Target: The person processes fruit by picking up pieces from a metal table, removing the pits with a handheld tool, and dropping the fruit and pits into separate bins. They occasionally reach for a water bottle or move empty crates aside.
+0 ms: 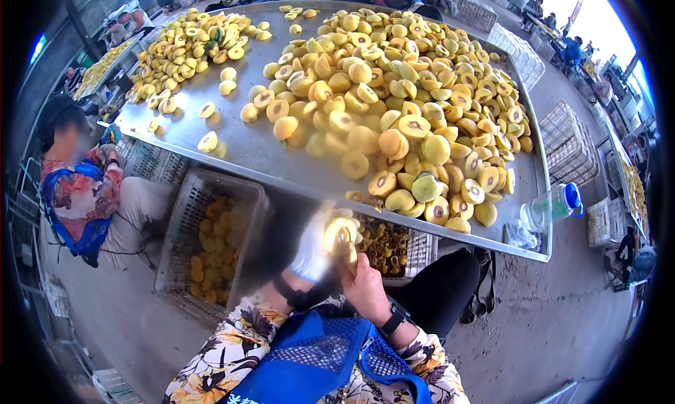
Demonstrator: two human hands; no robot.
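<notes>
My left hand [309, 253], in a white glove and smeared by motion, is closed around a yellow peach half [340, 234] in front of my body. My bare right hand [367, 289] is closed against the near side of that peach half. Its fingers wrap around something slim that I cannot make out. Just beyond my hands, a large heap of halved peaches [415, 126] lies on the metal table [239, 147], many with the brown stone side up. Below my hands, a crate of peach stones [390, 248] is partly hidden by the table edge and my hands.
A grey crate [169, 263] with peach halves stands on the floor at left, near a seated person [81, 193]. A second peach heap [186, 46] lies at the table's far left. A blue-lidded bottle [555, 206] is at the right corner. Stacked crates [566, 144] stand beyond.
</notes>
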